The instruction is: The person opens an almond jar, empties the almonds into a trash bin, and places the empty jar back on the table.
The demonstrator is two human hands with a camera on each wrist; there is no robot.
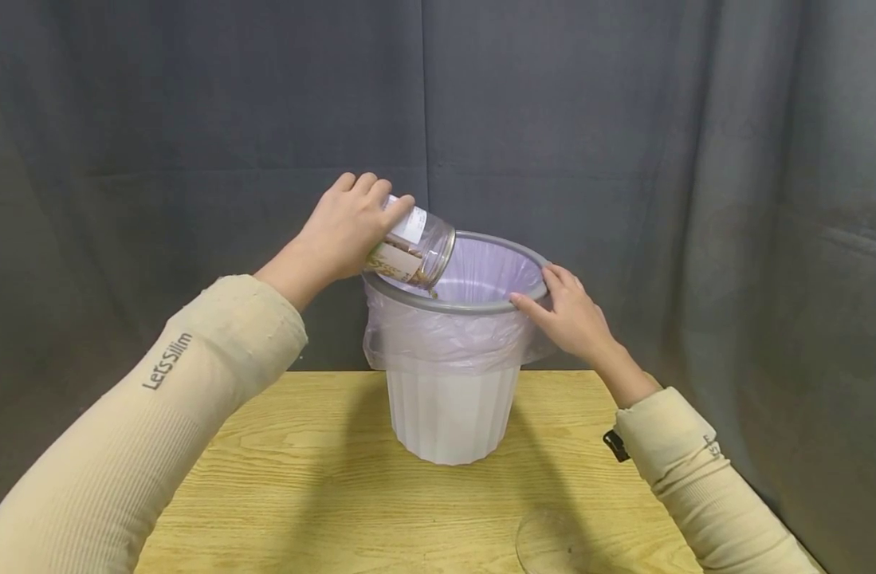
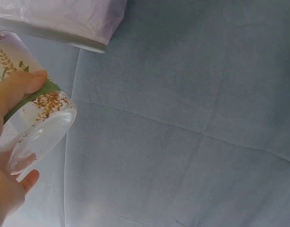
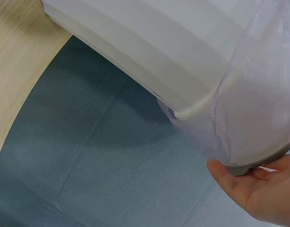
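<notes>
Hands (image 1: 344, 227) tipping jar (image 1: 412, 251), steadying bin (image 1: 452, 399)

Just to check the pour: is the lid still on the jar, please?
No, the jar in the left hand is tipped open-mouthed over the bin.

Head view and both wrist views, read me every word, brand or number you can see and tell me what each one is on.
"LetsSlim": on the left sleeve, running along the forearm.
Jar label: it has a plant drawing, clear in the left wrist view, but any print is too small and blurred to read.
Right sleeve: a small dark mark, too small to read.
Bin and bag: no text visible.
</notes>
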